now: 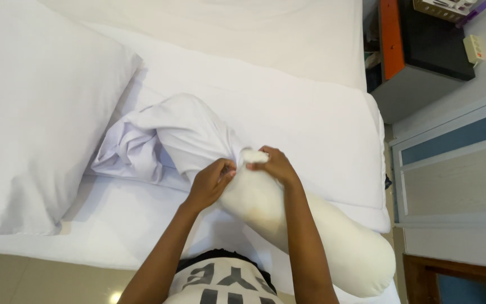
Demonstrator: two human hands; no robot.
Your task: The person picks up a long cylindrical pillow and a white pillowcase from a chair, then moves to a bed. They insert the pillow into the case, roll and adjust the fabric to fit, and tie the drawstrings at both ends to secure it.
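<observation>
A long cream bolster (338,242) lies slantwise across the bed's near edge, its far end tucked into a crumpled white cover (164,141). My left hand (212,183) pinches the cover's open edge at the bolster's end. My right hand (274,165) grips the bolster's bunched tip right beside it, fingers closed. Both forearms reach in from the bottom of the view. How far the bolster goes inside the cover is hidden by the fabric.
A large white pillow (35,112) fills the left side of the bed (288,107). A dark and orange bedside cabinet (423,45) stands at the upper right, next to a pale wall panel (457,169). Tiled floor (29,281) shows at the bottom left.
</observation>
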